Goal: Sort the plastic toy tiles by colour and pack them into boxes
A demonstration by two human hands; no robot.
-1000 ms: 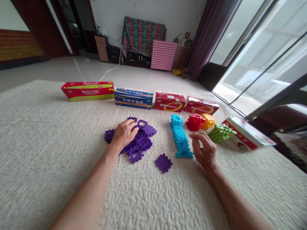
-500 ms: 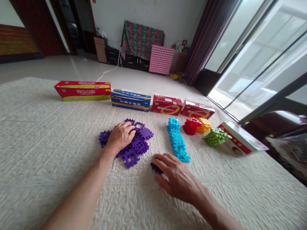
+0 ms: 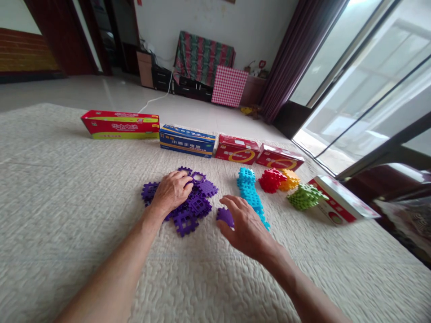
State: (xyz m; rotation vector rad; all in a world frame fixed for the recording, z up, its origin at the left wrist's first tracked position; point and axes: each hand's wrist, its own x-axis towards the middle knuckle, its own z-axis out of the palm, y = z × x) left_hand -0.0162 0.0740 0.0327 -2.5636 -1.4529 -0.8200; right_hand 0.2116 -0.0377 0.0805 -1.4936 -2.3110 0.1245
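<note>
While boxes hide insides, purple tiles heaped

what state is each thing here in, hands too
Left hand: on the purple heap, grip unclear
Right hand: open, at the lone purple piece, contact unclear
Purple heap: loose, jumbled
Lone purple piece: off the heap, partly hidden
Light-blue pieces: overlapping in a row
Green pieces: bunched together
Curtain: gathered beside the glass
</note>
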